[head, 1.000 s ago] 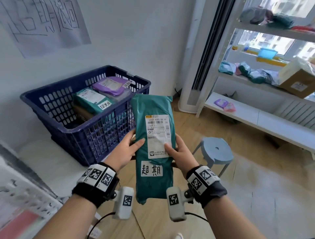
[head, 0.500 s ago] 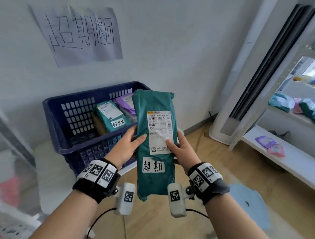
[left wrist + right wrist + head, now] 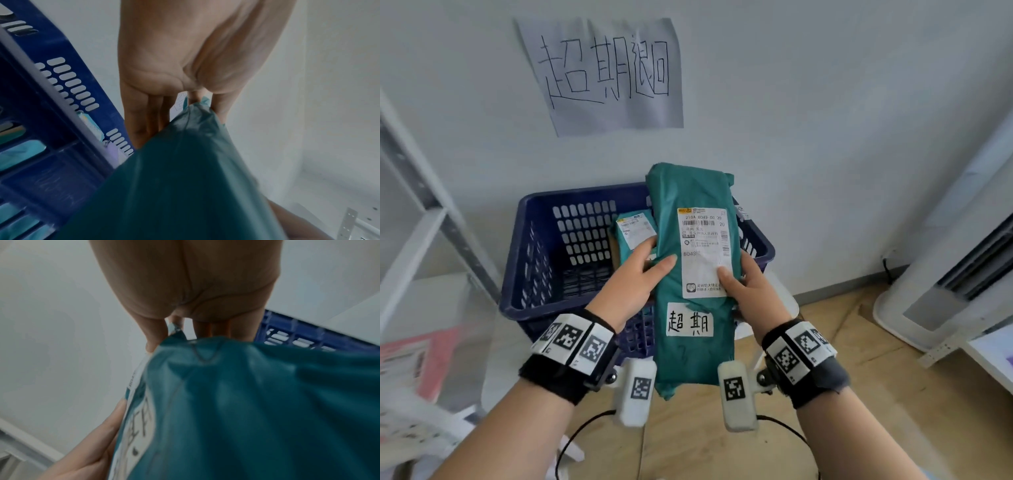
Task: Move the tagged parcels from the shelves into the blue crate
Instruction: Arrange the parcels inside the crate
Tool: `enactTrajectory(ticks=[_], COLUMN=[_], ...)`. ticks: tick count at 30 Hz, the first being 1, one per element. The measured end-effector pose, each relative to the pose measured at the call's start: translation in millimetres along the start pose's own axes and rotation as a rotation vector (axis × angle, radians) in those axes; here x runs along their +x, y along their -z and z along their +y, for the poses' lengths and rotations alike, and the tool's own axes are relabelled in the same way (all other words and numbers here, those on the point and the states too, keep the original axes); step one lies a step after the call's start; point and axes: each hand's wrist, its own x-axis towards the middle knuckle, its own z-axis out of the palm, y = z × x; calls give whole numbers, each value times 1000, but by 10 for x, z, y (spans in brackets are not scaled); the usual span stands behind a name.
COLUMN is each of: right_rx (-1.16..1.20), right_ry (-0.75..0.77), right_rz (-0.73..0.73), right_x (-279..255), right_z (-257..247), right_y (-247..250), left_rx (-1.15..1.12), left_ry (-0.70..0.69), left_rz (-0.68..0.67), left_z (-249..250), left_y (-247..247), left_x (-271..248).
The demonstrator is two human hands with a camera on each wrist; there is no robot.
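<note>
- While both hands hold it upright over the near rim of the blue crate [image 3: 571, 202], the green parcel [image 3: 688, 353] stands between them, its printed label and its handwritten white tag [image 3: 690, 323] facing the camera.
- Left hand [image 3: 631, 279]: the thumb lies across the parcel's front at its left edge and the fingers [image 3: 144, 113] run nearly straight along its back, so the parcel is pinched between thumb and fingers.
- Right hand [image 3: 748, 294]: the thumb presses on the lower part of the printed label, and the fingers [image 3: 218, 331] lie behind the parcel, clamping its right edge.
- Both forearms reach forward side by side, palms turned inward toward each other, wrists level below the parcel's middle.
- Inside the crate a smaller green parcel [image 3: 635, 233] with a white label leans near the back, partly hidden by the left hand.
- On the wall above the crate hangs a paper sign [image 3: 606, 73] with handwritten characters.
- Compared with half a second ago, the crate now sits straight ahead and nearer, the held parcel covers more of its right side and hides the purple parcel seen then, and the grip of both hands is unchanged.
</note>
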Motion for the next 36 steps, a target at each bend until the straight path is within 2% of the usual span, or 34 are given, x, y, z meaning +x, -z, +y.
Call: enactTrajectory(ticks=[10,19,26,36], right_rx=[-21,-47,-112,-194], right_ry=[40,93,-58,-275], right_rz=[-34,-136,-225,-341], right_x=[876,1740,2123,2426], right_z=[-326,-644,-503,-232], right_y=[-98,-521,-744,-812], left_rx=[16,63,16,-17], left_ry=[-38,-64,60,294], left_rz=[74,193,213,192], left_z=[286,404,197,-109], left_y=[294,902,1107,1113], left_x=[707,1270,1452,1592])
